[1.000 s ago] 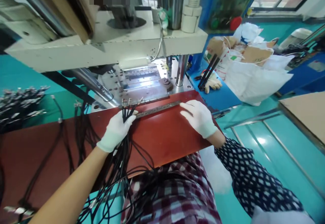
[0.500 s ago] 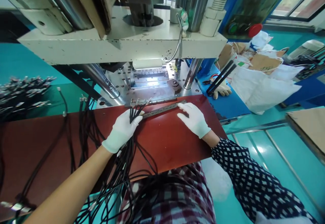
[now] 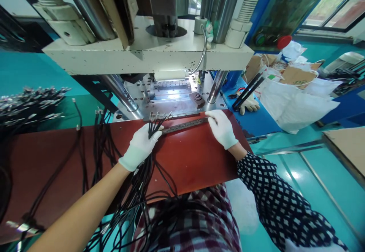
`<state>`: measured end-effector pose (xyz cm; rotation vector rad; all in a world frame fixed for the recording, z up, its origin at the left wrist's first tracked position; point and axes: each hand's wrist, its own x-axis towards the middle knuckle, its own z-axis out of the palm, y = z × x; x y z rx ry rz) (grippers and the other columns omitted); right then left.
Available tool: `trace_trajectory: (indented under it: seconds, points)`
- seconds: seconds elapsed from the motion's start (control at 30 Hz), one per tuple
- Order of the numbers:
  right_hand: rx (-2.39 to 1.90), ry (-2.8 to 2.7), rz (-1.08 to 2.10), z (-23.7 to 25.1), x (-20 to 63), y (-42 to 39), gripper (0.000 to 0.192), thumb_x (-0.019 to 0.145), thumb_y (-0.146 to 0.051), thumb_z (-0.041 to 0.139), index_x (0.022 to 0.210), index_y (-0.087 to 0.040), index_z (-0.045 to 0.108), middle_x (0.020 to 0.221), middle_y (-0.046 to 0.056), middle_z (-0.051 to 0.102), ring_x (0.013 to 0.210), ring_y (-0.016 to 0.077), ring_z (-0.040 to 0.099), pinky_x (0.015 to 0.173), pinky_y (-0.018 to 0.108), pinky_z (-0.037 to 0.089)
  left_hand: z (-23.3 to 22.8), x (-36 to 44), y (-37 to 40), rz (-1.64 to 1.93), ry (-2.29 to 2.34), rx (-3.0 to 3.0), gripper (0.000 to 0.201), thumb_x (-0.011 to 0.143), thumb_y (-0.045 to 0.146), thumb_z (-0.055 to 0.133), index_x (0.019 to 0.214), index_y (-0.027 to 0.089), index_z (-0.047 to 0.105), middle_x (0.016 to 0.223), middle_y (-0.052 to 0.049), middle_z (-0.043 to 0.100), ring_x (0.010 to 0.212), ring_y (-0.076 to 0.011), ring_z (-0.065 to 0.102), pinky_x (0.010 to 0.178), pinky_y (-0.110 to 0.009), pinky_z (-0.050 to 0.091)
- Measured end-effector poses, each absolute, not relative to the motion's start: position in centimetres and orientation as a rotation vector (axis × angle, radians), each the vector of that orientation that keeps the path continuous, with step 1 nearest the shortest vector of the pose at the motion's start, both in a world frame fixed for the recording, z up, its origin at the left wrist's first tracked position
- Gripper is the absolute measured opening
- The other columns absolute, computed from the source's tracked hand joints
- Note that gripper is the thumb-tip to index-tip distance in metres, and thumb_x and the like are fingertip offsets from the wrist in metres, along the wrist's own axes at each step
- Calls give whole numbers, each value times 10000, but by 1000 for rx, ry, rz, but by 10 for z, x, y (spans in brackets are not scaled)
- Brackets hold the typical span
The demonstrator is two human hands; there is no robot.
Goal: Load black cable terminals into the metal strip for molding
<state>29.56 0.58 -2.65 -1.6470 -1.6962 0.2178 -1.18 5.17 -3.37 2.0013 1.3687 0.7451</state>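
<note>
Gripping a bundle of black cables [image 3: 148,145], the left hand [image 3: 141,145] in a white glove rests on the red board [image 3: 188,160], fingers curled around the strands so that the metal plug ends [image 3: 159,115] fan out just past the fingertips toward the machine. The strands in the grip are too many and too tangled to count; they trail back over the near edge of the board and down across the plaid lap. The right hand [image 3: 222,128], also in a white glove, lies palm down with fingers pinched on the right end of 1 long dark metal strip [image 3: 185,123], which lies flat along the far edge of the board, its left end just beside the left fingertips.

Beyond the board stands 1 press machine [image 3: 148,54] with a cream upper platen, and 2 shiny steel columns [image 3: 215,86] come down to the lit metal bed [image 3: 171,94] under it. On the green surface at far left lies 1 more heap of cables [image 3: 28,103] with metal ends, well apart from both hands. On the blue ledge to the right rest 1 spare glove [image 3: 250,104] and 2 black rods [image 3: 246,91] leaning across it. Farther right sit white sacks [image 3: 296,103] with cardboard scraps on top, and 1 red button [image 3: 283,42] shows on the blue panel.
</note>
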Motion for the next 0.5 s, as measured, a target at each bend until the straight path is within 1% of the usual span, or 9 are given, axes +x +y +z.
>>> trace_trajectory:
  seconds: [0.07,0.17,0.23,0.27,0.33,0.4,0.43,0.5]
  points:
    - [-1781,-1901,116,-21,300,26,373,975,-260,384,1238,-213,643,1249,48,584,1201,154,503,1107,324,380,-36,-15,53,761,1344,2002,390,874,454,515,1087,168,674,1093,-92,716,1030,-264,661,962,-400,483]
    - [-1944,-2155,141,-14,304,53,407,940,-190,395,1246,-225,661,1221,62,597,1099,164,519,1022,325,391,-39,-19,55,775,1349,1986,394,884,465,517,1098,172,671,1108,-93,711,1050,-261,654,978,-403,476]
    - [-1940,-2197,142,-10,306,61,396,909,-169,427,1203,-226,686,1173,70,612,1006,150,527,951,301,400,-40,-20,56,764,1357,1976,386,888,460,519,1096,174,672,1108,-92,712,1051,-259,657,979,-405,478]
    - [-1918,-2201,132,-8,307,62,369,893,-170,448,1149,-223,708,1139,69,623,970,145,528,923,292,399,-41,-21,56,759,1352,1976,380,889,455,519,1093,174,673,1103,-92,714,1044,-256,661,974,-403,484]
    - [-1881,-2196,116,-2,308,60,286,860,-167,479,981,-190,736,1037,63,643,929,137,532,888,275,398,-40,-20,56,774,1337,1977,366,888,440,520,1079,170,675,1089,-92,718,1026,-249,667,963,-396,496]
    - [-1847,-2155,114,4,309,57,260,842,-135,453,863,-155,711,951,46,652,905,119,551,869,247,414,-39,-19,56,806,1334,1972,352,883,426,519,1060,166,677,1071,-93,721,1008,-245,671,961,-395,503]
    - [-1831,-2125,117,7,309,58,275,844,-119,425,864,-150,698,944,34,657,903,106,565,867,230,427,-38,-19,56,815,1334,1969,350,881,424,519,1053,165,680,1063,-94,721,1002,-244,671,961,-396,505]
    - [-1800,-2066,125,11,307,68,328,872,-117,377,964,-158,690,1021,13,666,946,86,593,893,208,452,-37,-18,55,812,1336,1963,353,882,428,515,1049,166,683,1051,-93,722,995,-244,674,953,-397,511]
